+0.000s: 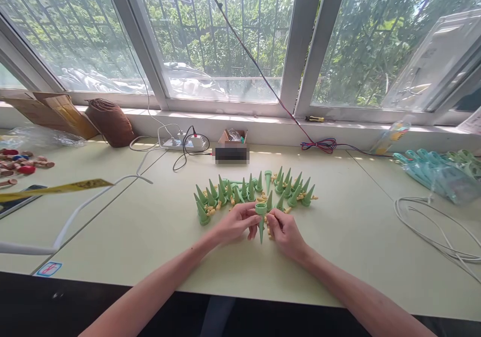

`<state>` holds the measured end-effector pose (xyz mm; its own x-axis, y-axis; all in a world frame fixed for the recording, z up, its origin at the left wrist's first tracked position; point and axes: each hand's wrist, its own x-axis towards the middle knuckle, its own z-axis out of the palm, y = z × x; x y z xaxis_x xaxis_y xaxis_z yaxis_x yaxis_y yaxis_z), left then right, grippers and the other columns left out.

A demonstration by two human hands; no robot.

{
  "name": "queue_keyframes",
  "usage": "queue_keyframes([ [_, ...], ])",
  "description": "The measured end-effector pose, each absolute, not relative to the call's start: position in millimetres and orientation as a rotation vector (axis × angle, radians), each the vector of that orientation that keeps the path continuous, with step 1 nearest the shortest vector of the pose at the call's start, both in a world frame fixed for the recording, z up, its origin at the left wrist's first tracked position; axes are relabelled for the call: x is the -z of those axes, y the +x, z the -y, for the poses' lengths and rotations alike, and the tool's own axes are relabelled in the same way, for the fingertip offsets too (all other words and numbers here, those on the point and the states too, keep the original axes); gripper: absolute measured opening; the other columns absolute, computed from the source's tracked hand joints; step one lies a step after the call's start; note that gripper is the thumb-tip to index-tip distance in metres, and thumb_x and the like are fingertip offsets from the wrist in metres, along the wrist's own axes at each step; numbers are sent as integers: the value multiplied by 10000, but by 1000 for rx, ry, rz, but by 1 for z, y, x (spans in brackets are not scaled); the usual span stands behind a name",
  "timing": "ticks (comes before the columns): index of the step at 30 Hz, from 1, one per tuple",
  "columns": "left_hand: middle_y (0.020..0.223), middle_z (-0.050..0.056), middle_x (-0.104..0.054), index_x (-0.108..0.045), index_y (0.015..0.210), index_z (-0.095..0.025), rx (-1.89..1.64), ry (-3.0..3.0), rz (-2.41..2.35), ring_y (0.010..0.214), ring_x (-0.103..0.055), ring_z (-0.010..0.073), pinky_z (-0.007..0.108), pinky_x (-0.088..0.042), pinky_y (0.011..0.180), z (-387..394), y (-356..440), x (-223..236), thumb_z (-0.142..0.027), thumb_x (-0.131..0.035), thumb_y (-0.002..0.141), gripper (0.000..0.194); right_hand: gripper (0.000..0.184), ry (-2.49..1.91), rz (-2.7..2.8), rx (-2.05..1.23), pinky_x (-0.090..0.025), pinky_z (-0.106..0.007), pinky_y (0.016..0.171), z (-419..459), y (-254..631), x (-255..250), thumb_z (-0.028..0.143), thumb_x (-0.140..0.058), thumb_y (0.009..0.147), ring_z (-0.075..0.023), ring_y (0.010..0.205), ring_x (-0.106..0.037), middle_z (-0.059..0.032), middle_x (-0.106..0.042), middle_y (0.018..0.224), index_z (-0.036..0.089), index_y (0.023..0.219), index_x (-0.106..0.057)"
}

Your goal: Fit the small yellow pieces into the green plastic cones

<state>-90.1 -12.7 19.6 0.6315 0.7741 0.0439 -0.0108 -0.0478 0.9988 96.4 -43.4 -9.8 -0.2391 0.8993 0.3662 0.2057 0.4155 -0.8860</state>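
My left hand [242, 221] is closed around a green plant watering spike [261, 222], its wide ring-shaped collar up and its point down. Beside the spike, my right hand [286, 229] has its fingers pinched together close to the shaft. What sits between those fingers is hidden. Just beyond both hands, several more green spikes [203, 215] stand on their collars with points up, and one spike [268, 179] farther back points down. Small yellow valve-like pieces [211, 210] are scattered among them.
On the pale table [150, 246], a power strip [184, 141] and a small cardboard box [233, 136] stand at the back. To the right are a coiled cable [432, 231] and turquoise plastic pieces [428, 171]. At left are a brown bag [108, 121], wooden pieces [22, 165] and a white cable [71, 221].
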Motion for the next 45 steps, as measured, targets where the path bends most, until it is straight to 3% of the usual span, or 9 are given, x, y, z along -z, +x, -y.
queue_keyframes([
  [8, 566, -27, -575, -579, 941, -130, -594, 1272, -655, 415, -543, 89, 182, -399, 383, 12, -90, -20, -498, -656, 849, 387, 327, -996, 1810, -712, -296, -238, 501, 41, 98, 9, 313, -402, 1002, -105, 505, -339, 46, -400, 572, 210, 692, -382],
  [14, 571, -15, -590, -587, 847, -119, -523, 1007, -633, 354, -441, 23, 149, -271, 354, 9, -90, -17, -476, -735, 792, 391, 310, -979, 1885, -520, -301, -244, 522, 41, 98, 13, 268, -384, 1005, -117, 529, -357, 34, -419, 615, 215, 699, -378],
  [27, 572, -40, -559, -573, 942, -144, -702, 1445, -677, 443, -546, 86, 200, -418, 453, 15, -87, -18, -421, -609, 901, 283, 295, -986, 1808, -657, -297, -241, 491, 41, 97, 14, 292, -374, 1003, -113, 500, -344, 45, -401, 583, 220, 717, -374],
  [33, 576, -48, -527, -518, 823, -167, -788, 1532, -705, 461, -560, 99, 215, -423, 466, 17, -84, -16, -410, -615, 890, 270, 306, -993, 1785, -709, -303, -239, 479, 42, 98, 12, 322, -363, 1007, -111, 480, -342, 49, -401, 555, 217, 721, -396],
  [40, 568, -49, -532, -522, 816, -164, -731, 1503, -710, 405, -538, 82, 190, -370, 404, 17, -85, -20, -401, -589, 910, 264, 327, -1011, 1771, -711, -307, -237, 474, 42, 97, 10, 362, -363, 1009, -112, 481, -353, 48, -403, 557, 219, 717, -392],
  [45, 671, -23, -569, -541, 849, -150, -685, 1431, -691, 401, -533, 63, 173, -350, 364, 16, -85, -22, -442, -595, 901, 302, 333, -1008, 1771, -700, -306, -236, 480, 42, 97, 11, 348, -361, 1011, -109, 489, -351, 47, -402, 567, 222, 703, -357],
])
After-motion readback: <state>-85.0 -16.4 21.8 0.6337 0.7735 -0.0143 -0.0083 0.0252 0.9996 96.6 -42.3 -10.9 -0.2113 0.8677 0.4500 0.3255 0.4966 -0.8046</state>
